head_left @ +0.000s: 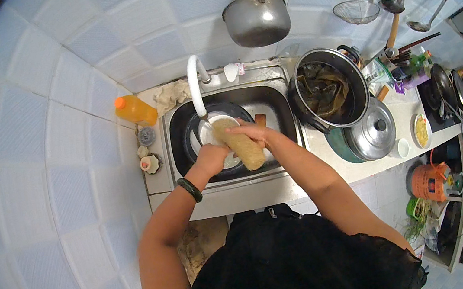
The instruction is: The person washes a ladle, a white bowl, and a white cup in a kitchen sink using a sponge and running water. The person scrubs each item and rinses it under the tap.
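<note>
Over the black sink basin [271, 96], beneath the white faucet [194, 82], my right hand [252, 134] holds a long tan fibrous scrubber, likely a loofah [245, 147], with fingers across its top. Just left of it is my left hand [212, 159], its fingers closed near the scrubber's side; what they grip is hidden. White bowls [207, 132] lie partly under the hands, inside a dark round pan [232, 105] in the basin. A reddish-brown block or handle [260, 120] shows beyond my right wrist.
Right of the sink stands a large pot [327, 87] with dark leafy contents, beside a metal lid [369, 128], a white cup [400, 148] and a plate of food [421, 131]. An orange bottle [136, 111] stands at left. A saucepan [257, 20] hangs above.
</note>
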### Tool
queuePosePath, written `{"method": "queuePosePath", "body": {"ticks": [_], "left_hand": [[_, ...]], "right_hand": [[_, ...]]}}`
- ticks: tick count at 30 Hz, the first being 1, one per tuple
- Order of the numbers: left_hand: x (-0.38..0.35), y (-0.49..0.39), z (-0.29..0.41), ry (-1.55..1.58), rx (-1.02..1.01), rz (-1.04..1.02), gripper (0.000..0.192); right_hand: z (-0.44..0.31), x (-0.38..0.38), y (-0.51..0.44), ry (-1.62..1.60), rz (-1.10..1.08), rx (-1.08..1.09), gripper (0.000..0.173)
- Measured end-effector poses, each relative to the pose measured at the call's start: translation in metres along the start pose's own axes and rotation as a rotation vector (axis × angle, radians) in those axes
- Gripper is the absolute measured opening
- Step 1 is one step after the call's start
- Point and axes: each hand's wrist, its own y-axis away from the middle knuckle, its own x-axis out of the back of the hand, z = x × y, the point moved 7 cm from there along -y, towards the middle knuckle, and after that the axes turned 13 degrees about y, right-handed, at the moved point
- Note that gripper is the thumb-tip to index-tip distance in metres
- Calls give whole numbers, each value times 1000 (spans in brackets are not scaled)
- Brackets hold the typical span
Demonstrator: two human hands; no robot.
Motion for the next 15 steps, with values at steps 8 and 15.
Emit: {"method": "queuePosePath", "body": {"ticks": [8,15], "left_hand": [[7,-4,-49,848,210,125,32],[18,2,-44,1600,76,79,33]], "right_hand": [[-80,41,4,459,295,472,74],[-48,38,-36,164,115,215,48]]}}
